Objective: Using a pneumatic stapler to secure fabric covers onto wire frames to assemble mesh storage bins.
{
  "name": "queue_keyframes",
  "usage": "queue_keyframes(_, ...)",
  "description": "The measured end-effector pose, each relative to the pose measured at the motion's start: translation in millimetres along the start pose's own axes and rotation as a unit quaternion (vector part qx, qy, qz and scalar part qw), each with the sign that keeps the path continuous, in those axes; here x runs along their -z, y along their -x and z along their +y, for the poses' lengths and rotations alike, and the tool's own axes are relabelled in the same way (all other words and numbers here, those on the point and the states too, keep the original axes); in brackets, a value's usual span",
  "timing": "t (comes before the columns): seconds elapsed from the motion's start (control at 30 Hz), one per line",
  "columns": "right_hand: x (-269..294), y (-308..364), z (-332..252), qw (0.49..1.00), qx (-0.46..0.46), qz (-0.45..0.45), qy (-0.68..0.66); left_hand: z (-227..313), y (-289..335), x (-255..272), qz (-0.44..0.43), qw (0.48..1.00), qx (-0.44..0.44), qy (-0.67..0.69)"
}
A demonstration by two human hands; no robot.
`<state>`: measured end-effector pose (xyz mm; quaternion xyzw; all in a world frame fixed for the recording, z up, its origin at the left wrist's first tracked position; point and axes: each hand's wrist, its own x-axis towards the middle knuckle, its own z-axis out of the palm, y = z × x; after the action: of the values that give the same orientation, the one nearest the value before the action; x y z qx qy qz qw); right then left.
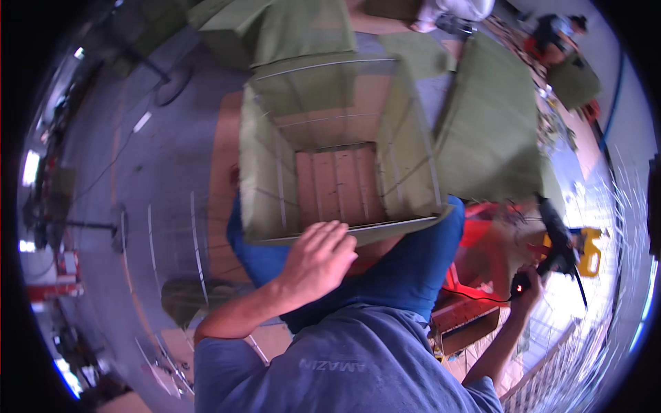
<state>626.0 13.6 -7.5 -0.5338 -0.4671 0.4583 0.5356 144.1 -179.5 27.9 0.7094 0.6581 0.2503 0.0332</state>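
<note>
A large olive-green fabric-covered box [264,206] stands open side up between my knees, with pale strips along its inner walls and a brown, slatted bottom. My left hand [320,256] lies at its near rim, back of the hand up, fingers loosely extended and slightly bent; the thumb is hidden. Off to my right, away from the box, my right hand [527,292] is closed round the handle of a black gun-shaped tool [556,234]. That tool has a small red light and a thin black cord running left toward my lap.
Beside the box on the right leans a big green padded panel [490,131]. A red plastic crate [475,241] and a yellow container [591,252] are near the tool. More green pieces [303,31] stand behind the box. Another person [551,40] works at the far right.
</note>
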Motion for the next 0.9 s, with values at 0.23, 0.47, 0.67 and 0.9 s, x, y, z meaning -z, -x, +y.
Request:
queue_keyframes(0.23,-180,52,-71,0.868,-0.254,-0.355,-0.236,11,33,19,0.114,0.966,0.108,0.206)
queue_keyframes(0.47,-294,136,-62,0.650,-0.418,-0.609,-0.176,15,89,11,0.183,0.772,0.384,0.472)
queue_keyframes(0.67,-327,154,-52,0.630,-0.409,-0.647,-0.136,-4,115,0,0.214,0.792,0.416,0.392)
queue_keyframes(0.9,-346,160,-55,0.637,-0.379,-0.669,-0.063,-10,127,2,0.232,0.785,0.435,0.375)
